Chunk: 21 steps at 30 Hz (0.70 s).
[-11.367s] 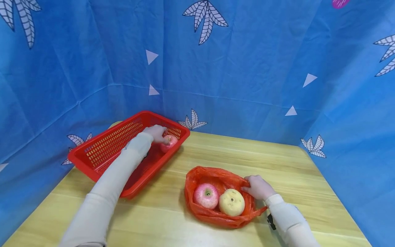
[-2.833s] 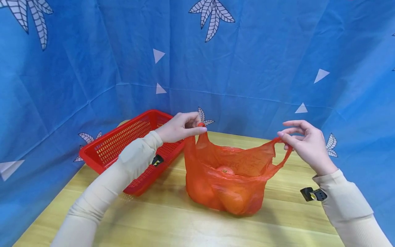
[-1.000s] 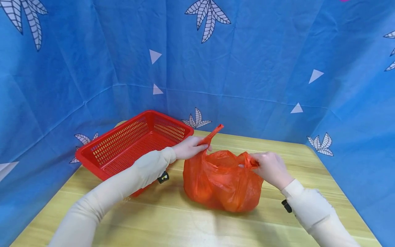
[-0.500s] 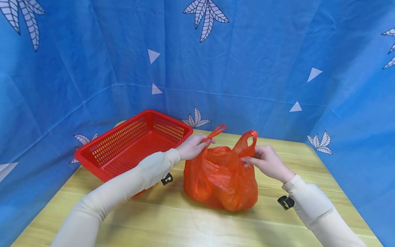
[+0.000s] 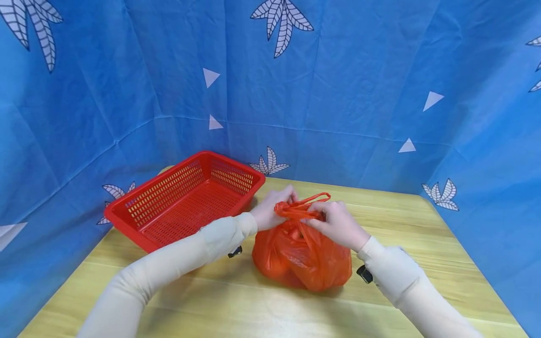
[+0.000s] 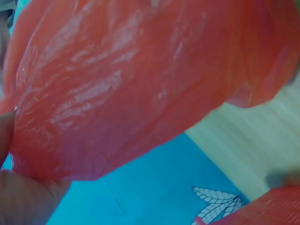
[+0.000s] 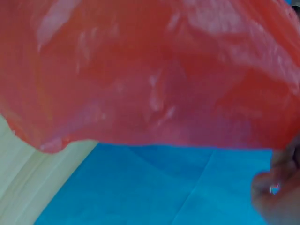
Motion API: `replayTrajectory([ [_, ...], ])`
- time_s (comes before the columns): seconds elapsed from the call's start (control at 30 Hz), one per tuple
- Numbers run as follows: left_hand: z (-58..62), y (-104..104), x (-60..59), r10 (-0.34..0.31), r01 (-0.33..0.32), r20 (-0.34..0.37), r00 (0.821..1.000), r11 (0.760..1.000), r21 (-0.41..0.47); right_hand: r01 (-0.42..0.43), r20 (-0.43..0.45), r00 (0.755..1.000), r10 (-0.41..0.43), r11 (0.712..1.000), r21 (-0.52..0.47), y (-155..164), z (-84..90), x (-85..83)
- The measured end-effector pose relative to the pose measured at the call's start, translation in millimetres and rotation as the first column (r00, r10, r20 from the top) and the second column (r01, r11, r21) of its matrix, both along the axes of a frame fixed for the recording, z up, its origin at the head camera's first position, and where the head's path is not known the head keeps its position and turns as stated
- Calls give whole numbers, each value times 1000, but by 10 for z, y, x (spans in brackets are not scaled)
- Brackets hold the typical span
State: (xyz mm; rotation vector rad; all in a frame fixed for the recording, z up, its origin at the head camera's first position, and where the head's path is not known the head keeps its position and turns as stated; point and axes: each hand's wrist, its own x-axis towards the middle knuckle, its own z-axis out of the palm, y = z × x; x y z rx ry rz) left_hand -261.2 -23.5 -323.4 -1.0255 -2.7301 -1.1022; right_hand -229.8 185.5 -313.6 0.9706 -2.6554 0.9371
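An orange-red plastic bag (image 5: 302,256) sits bulging on the wooden table (image 5: 253,310), its contents hidden by the plastic. My left hand (image 5: 272,210) and right hand (image 5: 334,223) meet above it, each gripping one of the bag's handles (image 5: 301,206), which cross between them. The bag's plastic (image 6: 140,79) fills the left wrist view, with part of my left hand (image 6: 18,197) at the lower left edge. In the right wrist view the plastic (image 7: 150,75) fills the frame too, and fingertips (image 7: 274,187) show at the lower right.
An empty red plastic basket (image 5: 186,197) stands at the back left of the table, just left of the bag. Blue cloth with leaf prints (image 5: 338,94) walls the table on three sides. Bare wood lies in front of and to the right of the bag.
Both hands have come together over the bag, pulling the two upright handles down and across each other. The bag's mouth is now bunched shut.
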Motion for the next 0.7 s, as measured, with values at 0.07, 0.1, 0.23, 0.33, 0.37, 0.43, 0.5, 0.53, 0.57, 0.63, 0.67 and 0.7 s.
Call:
replayTrajectory([
  [0.07,3,-12,11,-55,54,-47,997,998,-22,89,-12,996,-89,996,-23,-20,-5,4],
  [0.1,5,-20,16,-88,85,-78,993,996,-34,124,-27,992,-125,992,-31,-28,-11,3],
  [0.23,12,-64,37,-205,195,-184,961,978,-70,226,-62,971,-229,973,-44,-41,-26,-5],
  [0.33,21,-86,60,-228,218,-199,953,974,-68,283,-93,953,-287,958,-47,-38,-41,-10],
  [0.37,23,-88,69,-220,213,-191,957,975,-59,300,-109,947,-304,953,-51,-36,-49,-9],
  [0.43,26,-90,88,-196,193,-166,966,981,-35,328,-161,929,-334,942,-62,-33,-74,-10],
  [0.5,25,-91,101,-175,175,-150,973,984,-12,352,-229,903,-363,932,-88,-33,-109,-10],
  [0.53,25,-94,108,-165,165,-143,976,986,-6,356,-266,889,-372,928,-107,-33,-128,-10],
  [0.57,24,-97,112,-156,157,-141,978,988,-5,352,-312,874,-372,928,-122,-34,-149,-16],
  [0.63,23,-104,117,-142,141,-138,980,990,-15,327,-414,838,-357,934,-143,-37,-183,-32],
  [0.67,22,-108,117,-137,135,-137,981,991,-25,304,-463,820,-337,941,-147,-37,-193,-39],
  [0.7,23,-114,118,-134,130,-141,981,991,-37,274,-511,802,-308,951,-142,-37,-200,-48],
])
